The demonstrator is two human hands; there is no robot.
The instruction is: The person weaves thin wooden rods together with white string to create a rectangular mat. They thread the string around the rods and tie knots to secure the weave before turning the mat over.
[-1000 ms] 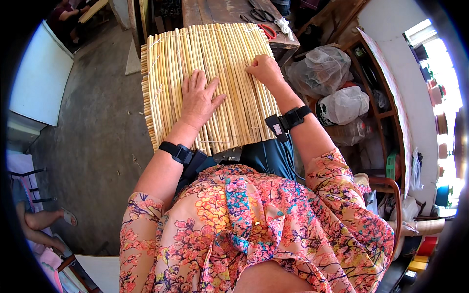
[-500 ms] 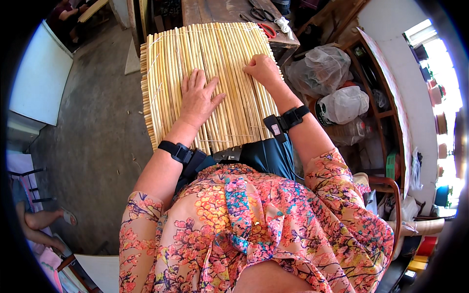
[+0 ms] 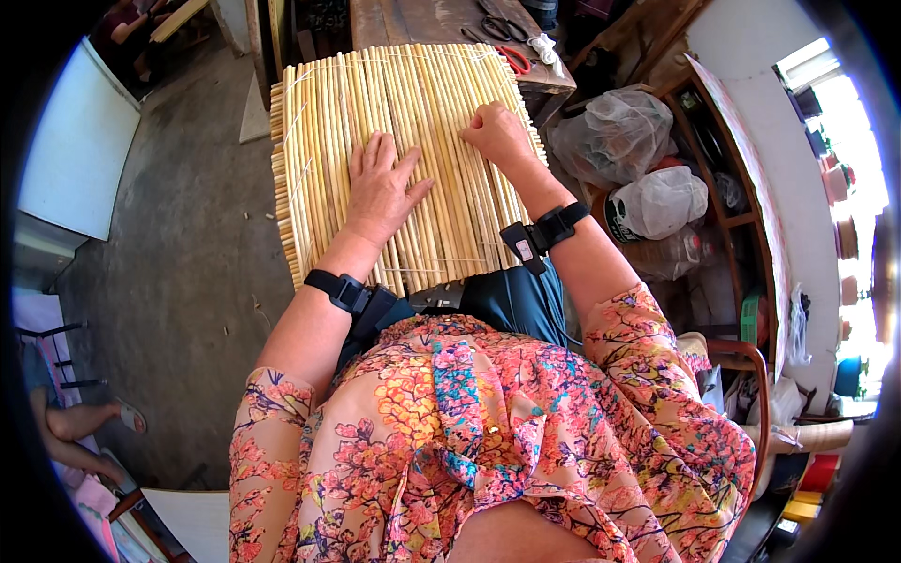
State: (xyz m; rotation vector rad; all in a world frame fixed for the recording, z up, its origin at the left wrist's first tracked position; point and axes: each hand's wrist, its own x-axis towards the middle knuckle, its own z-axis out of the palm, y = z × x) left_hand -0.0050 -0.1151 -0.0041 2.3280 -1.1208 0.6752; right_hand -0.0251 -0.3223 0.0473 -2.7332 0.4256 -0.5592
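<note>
A thick mat of pale yellow stalks, laid side by side and bound with thin thread, rests across my lap and against the wooden table. Its layered stalk ends show along the left edge. Flat on the middle of it lies my left hand, fingers spread. My right hand is over the mat's right half, its fingers curled and pinched together. Whatever they hold, if anything, is too small to make out. Black bands with small boxes circle both my wrists.
Beyond the mat, a dark wooden table bears red-handled scissors, black scissors and a white bundle of thread. Plastic-wrapped bags and a wooden shelf stand at right. Other people sit at far left and lower left.
My right hand has shifted slightly left and up over the mat, still pinched. The left hand and the mat have stayed in place.
</note>
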